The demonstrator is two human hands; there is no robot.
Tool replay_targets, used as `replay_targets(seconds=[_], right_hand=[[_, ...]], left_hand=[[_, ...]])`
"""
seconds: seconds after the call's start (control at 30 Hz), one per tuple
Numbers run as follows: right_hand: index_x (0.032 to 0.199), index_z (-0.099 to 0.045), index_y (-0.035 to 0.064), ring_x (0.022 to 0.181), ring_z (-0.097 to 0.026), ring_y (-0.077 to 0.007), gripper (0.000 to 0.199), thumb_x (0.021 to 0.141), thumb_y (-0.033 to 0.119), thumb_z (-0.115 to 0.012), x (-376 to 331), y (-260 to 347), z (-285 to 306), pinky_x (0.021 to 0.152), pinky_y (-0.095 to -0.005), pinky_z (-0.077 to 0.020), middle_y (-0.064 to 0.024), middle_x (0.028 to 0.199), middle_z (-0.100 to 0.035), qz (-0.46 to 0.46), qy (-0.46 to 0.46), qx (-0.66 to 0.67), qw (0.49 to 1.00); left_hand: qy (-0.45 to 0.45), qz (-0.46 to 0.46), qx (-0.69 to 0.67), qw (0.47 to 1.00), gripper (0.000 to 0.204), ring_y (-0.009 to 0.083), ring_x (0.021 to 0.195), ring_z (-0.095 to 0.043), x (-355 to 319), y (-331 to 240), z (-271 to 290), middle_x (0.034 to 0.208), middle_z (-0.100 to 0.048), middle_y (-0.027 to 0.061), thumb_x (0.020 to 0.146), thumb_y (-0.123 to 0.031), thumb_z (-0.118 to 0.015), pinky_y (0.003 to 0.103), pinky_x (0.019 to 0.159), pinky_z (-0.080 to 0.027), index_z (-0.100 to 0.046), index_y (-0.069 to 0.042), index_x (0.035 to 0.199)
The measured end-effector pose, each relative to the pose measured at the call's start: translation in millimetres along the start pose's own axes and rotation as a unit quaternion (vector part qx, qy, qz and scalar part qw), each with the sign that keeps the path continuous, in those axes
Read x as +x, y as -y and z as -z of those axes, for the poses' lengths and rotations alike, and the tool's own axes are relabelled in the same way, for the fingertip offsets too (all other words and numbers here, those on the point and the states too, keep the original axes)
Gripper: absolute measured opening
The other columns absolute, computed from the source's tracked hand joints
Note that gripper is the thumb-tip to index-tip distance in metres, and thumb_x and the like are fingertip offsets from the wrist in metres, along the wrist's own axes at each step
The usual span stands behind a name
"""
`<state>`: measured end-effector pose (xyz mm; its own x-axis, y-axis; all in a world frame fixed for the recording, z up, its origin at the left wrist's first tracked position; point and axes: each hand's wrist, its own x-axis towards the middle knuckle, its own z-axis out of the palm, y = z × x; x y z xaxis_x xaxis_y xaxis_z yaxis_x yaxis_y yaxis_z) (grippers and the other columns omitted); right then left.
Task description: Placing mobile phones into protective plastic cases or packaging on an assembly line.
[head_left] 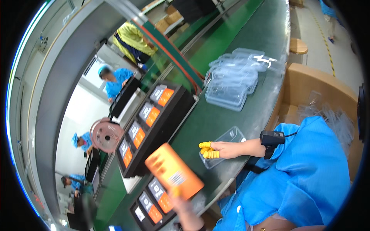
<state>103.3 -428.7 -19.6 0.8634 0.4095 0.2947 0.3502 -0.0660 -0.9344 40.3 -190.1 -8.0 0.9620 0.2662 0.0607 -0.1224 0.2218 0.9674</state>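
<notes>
My left hand [180,203], blurred by motion, grips an orange box [175,171] at its near edge. A yellow finger cover lies against the box's face; the other fingers are hidden. The box is tilted above the table, over the gap between two black trays. My right hand [221,149], also in yellow finger covers, rests over a clear plastic shell [232,133] on the table, its fingers apart. Several boxes with dark and orange faces sit in slots of the longer black tray [169,123]. More fill the nearer black tray [168,218], partly behind my left hand.
Clear plastic shells [231,82] are piled farther along the green table [192,134]. At right stands a cardboard carton [308,77] with clear plastic inside. A pink fan [107,135] stands beyond the long tray. Co-workers [115,81] sit or stand across the line; a stool [298,46] is far right.
</notes>
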Motion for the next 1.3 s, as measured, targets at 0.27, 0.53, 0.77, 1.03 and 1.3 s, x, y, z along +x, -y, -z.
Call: replay_targets(seconds=[0.27,0.53,0.77,1.03,1.3], right_hand=[[0.085,-0.053,-0.0006,0.066,-0.055,-0.0207,0.023,0.078,0.021,-0.056,0.3,48.6,33.0,0.059,-0.0313,-0.0436,-0.0112,0.072,-0.057,0.073,-0.149,-0.107,0.980],[0.075,-0.058,0.0094,0.067,-0.051,-0.0205,0.020,0.065,0.026,-0.063,-33.0,10.0,44.0,0.053,-0.0298,-0.0443,-0.0030,0.071,-0.050,0.192,0.048,-0.460,0.866],[0.112,-0.044,0.0012,0.104,-0.040,-0.0313,0.082,0.050,0.046,-0.072,-17.3,-9.9,44.6,0.091,-0.0427,-0.0273,-0.0144,0.108,-0.044,0.114,-0.023,-0.471,0.874],[0.115,-0.039,0.0008,0.101,-0.043,-0.0282,0.094,0.046,0.056,-0.070,-10.2,14.2,49.6,0.093,-0.0458,-0.0207,-0.0144,0.104,-0.047,0.173,0.011,-0.410,0.895],[0.111,-0.044,0.0027,0.094,-0.047,-0.0264,0.082,0.051,0.055,-0.065,-32.8,18.7,41.4,0.088,-0.0460,-0.0234,-0.0135,0.101,-0.049,0.229,-0.098,-0.367,0.896]], left_hand=[[0.257,-0.240,0.535,0.768,0.075,0.0377,0.108,-0.033,25.4,19.0,-68.1,0.114,-0.037,0.0238,0.064,-0.027,-0.069,0.038,0.092,-0.028,-0.030,0.005,0.118],[0.355,-0.167,0.549,0.738,0.089,0.0302,0.109,-0.040,36.1,34.3,-76.7,0.118,-0.040,0.0192,0.051,-0.019,-0.077,0.034,0.091,-0.033,-0.027,0.005,0.120],[0.297,-0.101,0.558,0.768,0.093,0.0236,0.104,-0.047,19.7,17.6,-83.3,0.113,-0.046,0.0155,0.048,-0.014,-0.079,0.030,0.086,-0.038,-0.025,0.005,0.121],[0.219,-0.204,0.413,0.860,0.098,0.0265,0.109,-0.042,1.4,-0.8,-72.0,0.118,-0.040,0.0170,0.043,-0.020,-0.082,0.031,0.090,-0.033,-0.026,0.004,0.121],[0.230,-0.109,0.205,0.945,0.070,0.0168,0.098,-0.047,-30.3,12.3,-76.4,0.110,-0.045,0.0107,0.067,-0.015,-0.070,0.028,0.083,-0.039,-0.029,0.001,0.121]])
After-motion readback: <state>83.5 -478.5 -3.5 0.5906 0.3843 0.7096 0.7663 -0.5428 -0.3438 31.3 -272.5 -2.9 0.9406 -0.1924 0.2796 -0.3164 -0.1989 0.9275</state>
